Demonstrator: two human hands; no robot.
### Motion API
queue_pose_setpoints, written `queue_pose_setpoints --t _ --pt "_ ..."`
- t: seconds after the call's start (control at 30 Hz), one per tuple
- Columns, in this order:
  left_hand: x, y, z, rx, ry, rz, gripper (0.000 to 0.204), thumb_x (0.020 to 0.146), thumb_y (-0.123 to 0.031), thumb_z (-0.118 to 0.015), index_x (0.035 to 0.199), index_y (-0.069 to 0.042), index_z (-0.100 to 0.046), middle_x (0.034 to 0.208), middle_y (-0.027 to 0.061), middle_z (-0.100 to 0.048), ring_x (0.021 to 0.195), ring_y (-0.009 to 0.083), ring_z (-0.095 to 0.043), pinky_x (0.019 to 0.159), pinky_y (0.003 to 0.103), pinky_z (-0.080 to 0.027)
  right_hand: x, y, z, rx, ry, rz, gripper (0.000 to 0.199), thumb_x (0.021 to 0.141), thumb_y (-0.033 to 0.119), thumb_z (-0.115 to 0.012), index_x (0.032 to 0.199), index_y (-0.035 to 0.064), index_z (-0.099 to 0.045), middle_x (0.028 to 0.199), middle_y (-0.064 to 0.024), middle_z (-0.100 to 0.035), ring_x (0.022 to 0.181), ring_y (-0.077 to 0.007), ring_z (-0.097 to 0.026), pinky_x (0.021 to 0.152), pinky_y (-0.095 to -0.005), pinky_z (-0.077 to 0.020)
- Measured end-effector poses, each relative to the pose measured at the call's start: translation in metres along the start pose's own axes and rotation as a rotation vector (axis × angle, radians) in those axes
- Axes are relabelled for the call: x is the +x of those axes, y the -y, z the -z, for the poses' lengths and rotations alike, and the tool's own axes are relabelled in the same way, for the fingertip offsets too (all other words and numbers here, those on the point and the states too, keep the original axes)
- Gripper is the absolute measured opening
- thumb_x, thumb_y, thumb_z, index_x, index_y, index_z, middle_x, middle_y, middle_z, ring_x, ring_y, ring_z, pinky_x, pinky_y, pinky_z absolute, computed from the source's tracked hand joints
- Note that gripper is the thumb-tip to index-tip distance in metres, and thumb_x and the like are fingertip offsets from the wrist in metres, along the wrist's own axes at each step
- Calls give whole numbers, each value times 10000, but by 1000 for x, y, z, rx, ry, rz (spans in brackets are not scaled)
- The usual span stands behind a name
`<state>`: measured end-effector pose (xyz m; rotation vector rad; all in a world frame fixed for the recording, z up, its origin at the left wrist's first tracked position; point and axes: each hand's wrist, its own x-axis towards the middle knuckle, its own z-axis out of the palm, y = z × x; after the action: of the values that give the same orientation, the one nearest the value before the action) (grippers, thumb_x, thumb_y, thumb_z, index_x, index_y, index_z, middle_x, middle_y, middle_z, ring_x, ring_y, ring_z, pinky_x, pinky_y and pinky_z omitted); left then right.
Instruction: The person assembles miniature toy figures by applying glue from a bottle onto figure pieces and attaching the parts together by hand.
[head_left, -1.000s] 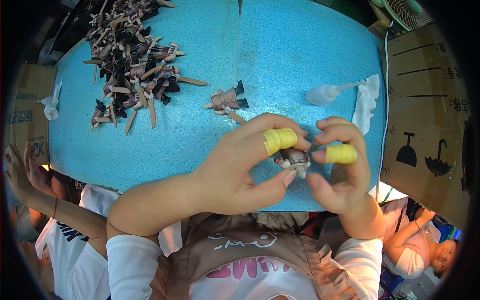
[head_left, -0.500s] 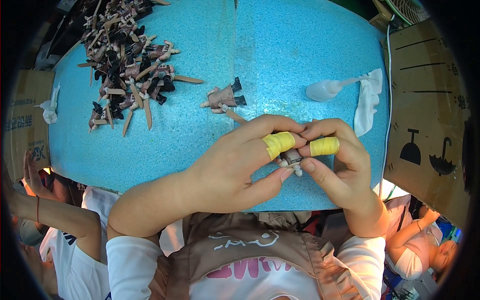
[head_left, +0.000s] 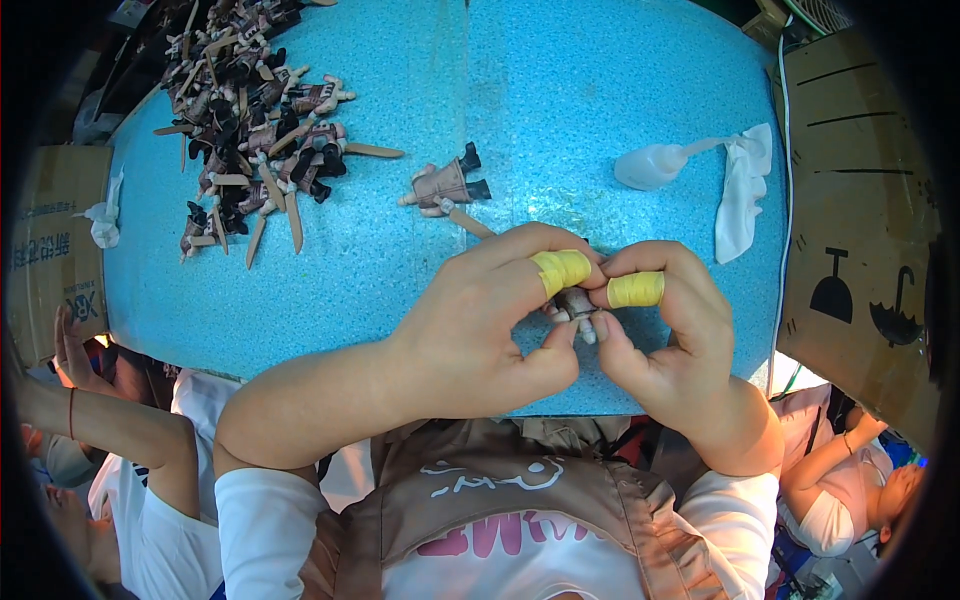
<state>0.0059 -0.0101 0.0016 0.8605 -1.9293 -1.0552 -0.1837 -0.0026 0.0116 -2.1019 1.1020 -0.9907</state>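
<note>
Between both hands, near the front of the blue table [head_left: 330,300], is a small brown-clad toy figure [head_left: 574,302]. Its pale end points toward me; the fingers cover much of it. My left hand [head_left: 500,315] pinches it from the left, thumb low and index finger above. My right hand [head_left: 670,325] grips it from the right, thumb tip against its near end. Yellow tape wraps a finger on each hand. Just beyond my left hand lies a similar figure [head_left: 440,187] with black boots, a flat tan blade-shaped piece [head_left: 468,222] at its side.
A heap of similar figures [head_left: 260,140] covers the back left. At the back right are a white squeeze bottle [head_left: 650,167] and a white cloth [head_left: 738,210]. Cardboard boxes stand right [head_left: 850,230] and left [head_left: 60,240], with another white cloth [head_left: 105,215]. Other people sit at both sides.
My left thumb has shifted slightly, and the fingers have moved a little around the held figure. The view has tilted slightly; the figures on the table lie as before.
</note>
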Motion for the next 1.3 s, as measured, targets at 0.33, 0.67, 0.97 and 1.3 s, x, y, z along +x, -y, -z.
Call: queue_pose_setpoints --t 0.33,0.67,0.97,1.3 --pt "-2 -17 5 -875 -76 607 521 912 -118 -505 1370 -46 -268 1124 125 -568 847 139 -607 726 272 -514 8 -9 -1 -108 -22 127 666 602 189 -798 1181 -7 -532 993 -154 -556 836 -291 -565 695 -343 -475" --pt "-1 -19 24 -762 161 632 675 823 11 -587 1391 -52 -227 1137 134 -563 901 117 -585 630 204 -500 8 -8 3 64 48 123 714 589 230 -811 1182 -42 -520 1042 -167 -513 884 -286 -535 741 -336 -448" --pt "-6 -17 10 -684 118 521 730 798 -42 -670 1380 -32 -229 1132 138 -564 996 161 -565 859 295 -454 10 -14 8 -4 91 210 631 634 261 -770 1125 -60 -537 994 -179 -549 858 -290 -544 713 -343 -451" --pt "-8 -18 15 -689 149 454 726 720 8 -721 1325 -25 -320 1156 129 -551 911 152 -580 844 301 -447 6 -14 10 120 72 170 590 657 308 -762 1078 -50 -554 968 -174 -557 832 -289 -554 707 -328 -448"
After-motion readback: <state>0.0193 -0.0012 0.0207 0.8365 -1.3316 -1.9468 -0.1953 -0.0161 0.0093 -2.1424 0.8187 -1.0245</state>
